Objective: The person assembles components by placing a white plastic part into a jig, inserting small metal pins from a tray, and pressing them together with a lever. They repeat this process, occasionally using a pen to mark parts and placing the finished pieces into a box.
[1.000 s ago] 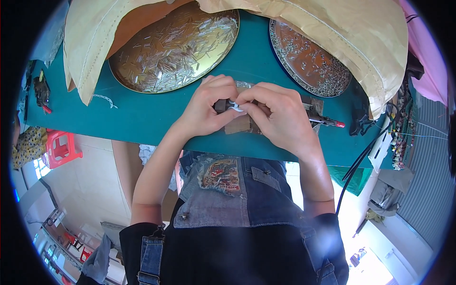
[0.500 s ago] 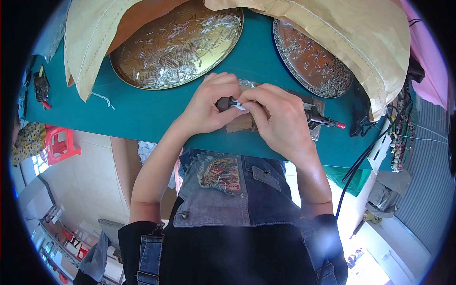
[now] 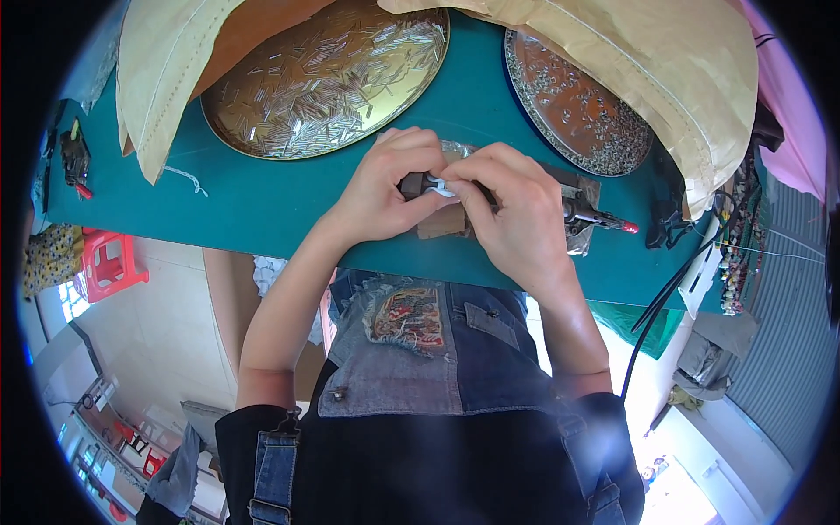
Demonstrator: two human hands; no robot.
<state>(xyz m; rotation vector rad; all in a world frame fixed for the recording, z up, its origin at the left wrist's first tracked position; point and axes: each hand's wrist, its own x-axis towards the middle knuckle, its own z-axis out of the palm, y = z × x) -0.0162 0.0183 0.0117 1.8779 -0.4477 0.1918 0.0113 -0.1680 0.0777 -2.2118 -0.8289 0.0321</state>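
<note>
One gold tray (image 3: 367, 118) of clear tubes (image 3: 302, 109) sits L on the green bench (image 3: 254, 206); next, L hand (image 3: 381, 188) curls near bench edge, thumb at small white pc (image 3: 442, 187), full grip hard to tell. R hand (image 3: 521, 206) pinches that pc btwn thumb & finger; farther R, blue-rimmed tray (image 3: 593, 98) w/ tiny shiny bits (image 3: 626, 153), then red-tipped tool (image 3: 604, 219).

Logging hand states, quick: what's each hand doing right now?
Left hand: curled, thumb at the small white piece; whether it grips cannot be told.
Right hand: closed, thumb and forefinger pinching that piece.
</note>
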